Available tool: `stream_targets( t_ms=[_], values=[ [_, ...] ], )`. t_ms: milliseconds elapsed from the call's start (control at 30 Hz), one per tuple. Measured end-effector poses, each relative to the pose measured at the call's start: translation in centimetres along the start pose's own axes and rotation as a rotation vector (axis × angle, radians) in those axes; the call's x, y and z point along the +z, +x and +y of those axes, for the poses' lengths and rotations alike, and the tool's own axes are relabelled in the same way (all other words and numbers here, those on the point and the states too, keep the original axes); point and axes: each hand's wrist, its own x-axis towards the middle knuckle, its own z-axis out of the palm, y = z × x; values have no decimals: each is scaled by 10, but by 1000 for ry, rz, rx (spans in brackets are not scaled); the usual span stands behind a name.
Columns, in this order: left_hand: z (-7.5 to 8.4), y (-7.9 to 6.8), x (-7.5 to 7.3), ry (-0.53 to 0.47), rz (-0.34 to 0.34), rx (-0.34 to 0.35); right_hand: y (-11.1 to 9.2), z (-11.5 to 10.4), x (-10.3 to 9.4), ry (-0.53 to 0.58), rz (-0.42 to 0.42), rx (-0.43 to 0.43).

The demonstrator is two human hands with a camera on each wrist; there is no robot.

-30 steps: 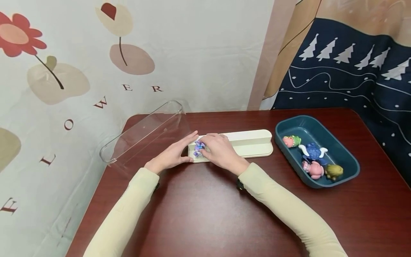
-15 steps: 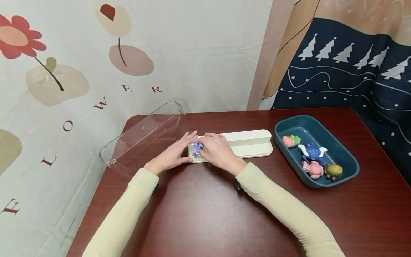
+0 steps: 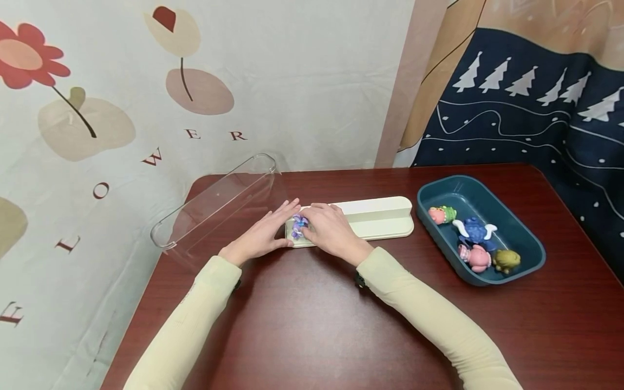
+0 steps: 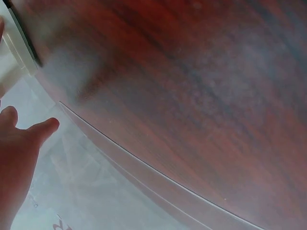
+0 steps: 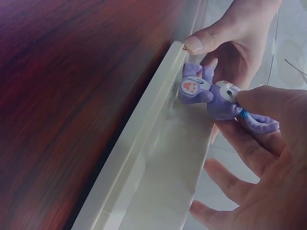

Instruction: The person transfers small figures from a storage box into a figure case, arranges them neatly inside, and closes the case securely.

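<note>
A purple rabbit figurine (image 3: 299, 226) with pink paw marks stands at the left end of a cream stepped display base (image 3: 385, 227). In the right wrist view my right hand (image 5: 283, 143) pinches the rabbit figurine (image 5: 221, 98) by its head and ear, thumb on the face side. My left hand (image 3: 260, 234) spans that end of the base with fairly straight fingers. Its thumb (image 5: 204, 42) touches the front corner of the base (image 5: 163, 177). The left wrist view catches only part of the left hand (image 4: 19, 158) and a bit of the base.
Behind the left hand a clear plastic cover (image 3: 219, 200) lies at the table's left edge. A dark teal bin (image 3: 531, 254) on the right holds several figurines, among them a blue one (image 3: 474, 231). The wooden table (image 3: 292, 325) meets a printed curtain at the back.
The right hand and rabbit figurine have shifted slightly left toward the end of the base, then stayed put. The left hand has hardly moved.
</note>
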Motion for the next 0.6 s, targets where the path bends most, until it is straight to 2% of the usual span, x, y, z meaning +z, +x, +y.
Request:
stream_targets(
  t_ms=[600],
  values=[
    [-4,1,1,-10,-6,21,0,2,2,29,-6,-3]
  ],
)
